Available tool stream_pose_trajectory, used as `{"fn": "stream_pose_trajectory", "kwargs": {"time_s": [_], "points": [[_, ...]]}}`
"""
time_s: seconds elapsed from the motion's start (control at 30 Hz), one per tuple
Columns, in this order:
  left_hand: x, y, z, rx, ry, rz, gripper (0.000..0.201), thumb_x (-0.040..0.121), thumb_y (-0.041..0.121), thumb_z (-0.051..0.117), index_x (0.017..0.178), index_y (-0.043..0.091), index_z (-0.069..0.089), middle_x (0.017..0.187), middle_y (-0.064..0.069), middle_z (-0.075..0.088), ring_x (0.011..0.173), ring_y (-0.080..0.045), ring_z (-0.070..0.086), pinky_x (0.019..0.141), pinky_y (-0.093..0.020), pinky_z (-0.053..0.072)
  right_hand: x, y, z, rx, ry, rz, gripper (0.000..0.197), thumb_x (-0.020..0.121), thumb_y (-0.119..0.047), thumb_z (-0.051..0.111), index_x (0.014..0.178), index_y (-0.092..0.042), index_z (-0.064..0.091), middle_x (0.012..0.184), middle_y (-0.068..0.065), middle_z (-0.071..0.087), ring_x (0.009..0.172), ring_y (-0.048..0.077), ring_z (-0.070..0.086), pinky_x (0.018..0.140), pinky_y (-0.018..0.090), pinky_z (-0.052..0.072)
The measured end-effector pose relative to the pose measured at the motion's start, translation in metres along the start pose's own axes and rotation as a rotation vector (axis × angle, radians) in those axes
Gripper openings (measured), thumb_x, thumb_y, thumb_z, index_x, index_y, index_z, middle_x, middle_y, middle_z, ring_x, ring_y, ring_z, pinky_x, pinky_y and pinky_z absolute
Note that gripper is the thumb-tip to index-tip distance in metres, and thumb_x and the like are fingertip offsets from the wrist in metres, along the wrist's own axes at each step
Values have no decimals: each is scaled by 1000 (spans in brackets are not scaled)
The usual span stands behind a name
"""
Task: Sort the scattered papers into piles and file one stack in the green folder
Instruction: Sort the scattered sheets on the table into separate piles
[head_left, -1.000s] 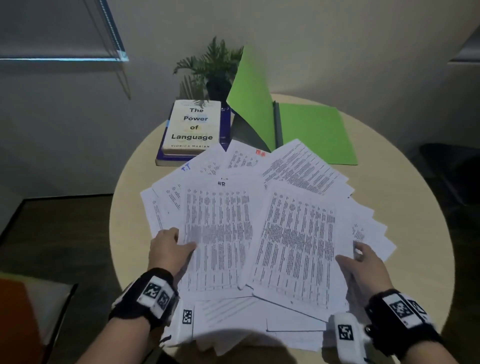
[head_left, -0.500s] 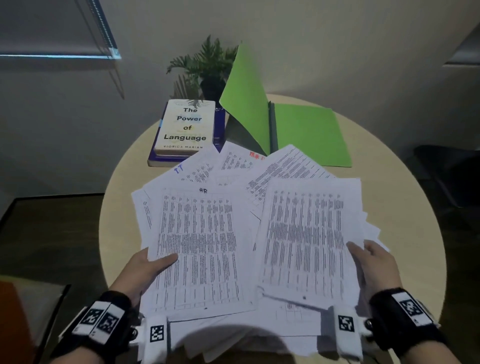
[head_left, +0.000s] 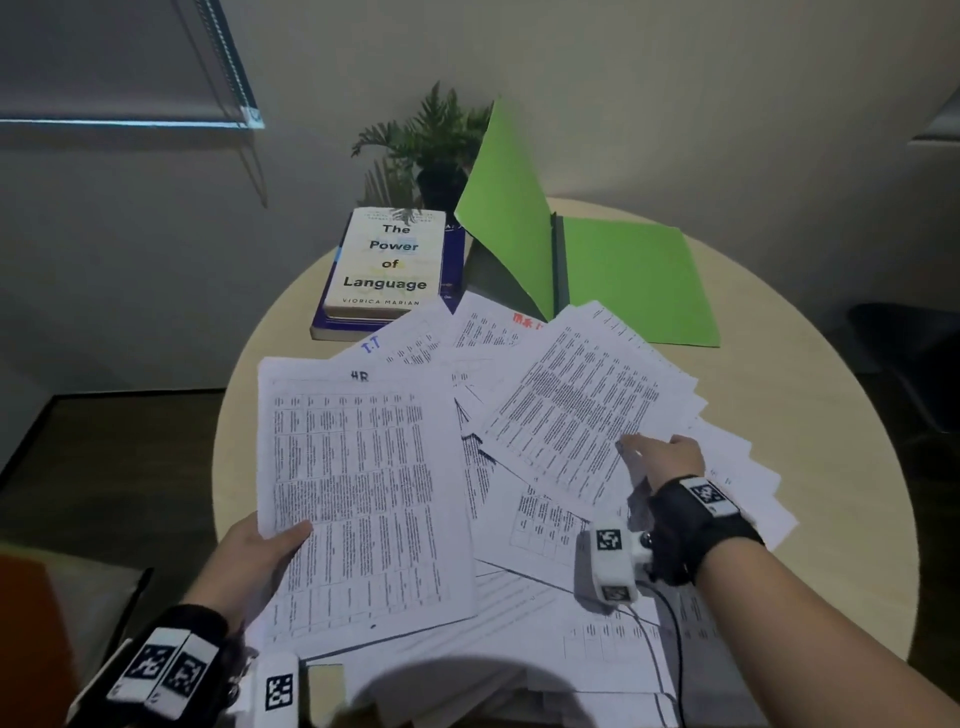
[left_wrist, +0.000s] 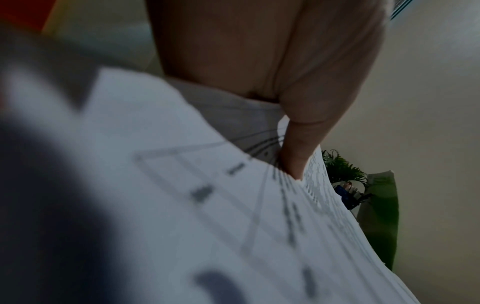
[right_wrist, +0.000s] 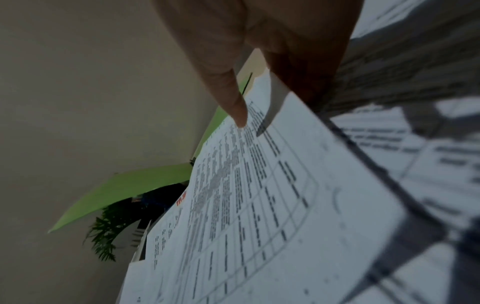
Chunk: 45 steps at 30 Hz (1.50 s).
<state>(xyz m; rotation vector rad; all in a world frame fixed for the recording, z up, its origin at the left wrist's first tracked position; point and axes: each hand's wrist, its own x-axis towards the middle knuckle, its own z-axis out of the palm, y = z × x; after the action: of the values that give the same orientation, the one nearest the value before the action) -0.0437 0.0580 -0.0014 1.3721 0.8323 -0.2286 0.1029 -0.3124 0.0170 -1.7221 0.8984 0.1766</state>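
Note:
White printed papers (head_left: 524, 525) lie fanned across the round table. My left hand (head_left: 260, 551) grips the left edge of a sheet headed "HR" (head_left: 363, 483), thumb on top; the left wrist view shows that thumb (left_wrist: 298, 148) pressing on the paper. My right hand (head_left: 662, 460) pinches the near edge of another printed sheet (head_left: 566, 410) on the right of the pile, with the thumb (right_wrist: 228, 90) on top and the fingers beneath. The green folder (head_left: 634, 280) lies open at the back right, its left cover standing up.
A stack of two books (head_left: 389, 260), the top one titled "The Power of Language", sits at the back left beside a small potted plant (head_left: 431, 140). Bare table (head_left: 831, 415) shows to the right of the papers. The floor drops away on the left.
My right hand has swung its sheet away and to the right, laying it at an angle on the pile. The left hand has drawn the HR sheet a little to the left.

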Motion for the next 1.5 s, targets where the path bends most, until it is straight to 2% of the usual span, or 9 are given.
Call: {"fn": "stream_pose_trajectory", "kwargs": {"time_s": [0.23,0.33,0.5,0.7,0.87,0.97,1.13,1.27,1.5], "points": [[-2,5,0,6,13,19,36,93,2,50,130,-1,51,122,-22,63,109,-38,61,104,-54,40,-5,-8,-4,125,-69,25,60,94,-20,56,143,5,32,147,20,39,131,35,43,101,32,38],[-4,13,-2,8,24,33,38,94,3,50,131,0,51,124,-21,62,112,-38,60,104,-54,39,-10,-3,-27,58,-18,-57,48,93,-17,56,133,6,44,119,21,56,105,37,57,78,32,40],[-14,27,-2,44,10,78,34,95,6,50,128,3,54,120,-19,64,107,-36,62,98,-50,44,-14,15,-63,-37,-6,-47,16,91,-19,60,81,-7,55,49,1,58,43,17,55,37,22,35],[-20,30,10,121,-19,129,31,95,10,51,124,3,57,110,-13,68,94,-24,66,76,-31,49,-29,46,-68,-253,-25,-110,23,85,-10,65,100,5,58,78,14,60,60,24,51,53,29,37],[-18,27,16,164,-31,135,30,94,11,52,122,2,58,102,-8,70,89,-22,67,70,-29,50,-37,47,-49,-74,-52,-78,72,82,2,66,142,-6,27,92,10,54,68,23,55,46,25,40],[-16,25,13,179,-33,136,33,95,11,52,126,1,57,110,-13,69,92,-24,67,73,-30,50,-32,49,-44,-123,-80,-65,48,80,6,66,124,3,48,101,12,57,87,33,61,53,23,45],[-14,24,2,152,-12,133,35,94,11,52,128,2,55,116,-17,67,101,-31,65,89,-41,49,-46,42,-59,-24,-123,-80,13,90,-1,56,103,2,54,77,9,58,62,17,51,39,17,43],[-13,21,-8,131,-1,110,34,93,11,55,126,5,57,113,-16,69,98,-31,67,93,-45,49,-41,38,-78,172,-202,-73,31,87,2,58,116,12,55,82,13,72,70,27,68,62,27,57],[-21,22,12,147,-59,122,17,94,23,54,106,16,64,97,-8,75,84,-25,73,70,-34,54,-60,29,-75,282,-453,-113,48,75,-6,73,119,7,58,100,17,74,77,21,74,63,27,60]]}}
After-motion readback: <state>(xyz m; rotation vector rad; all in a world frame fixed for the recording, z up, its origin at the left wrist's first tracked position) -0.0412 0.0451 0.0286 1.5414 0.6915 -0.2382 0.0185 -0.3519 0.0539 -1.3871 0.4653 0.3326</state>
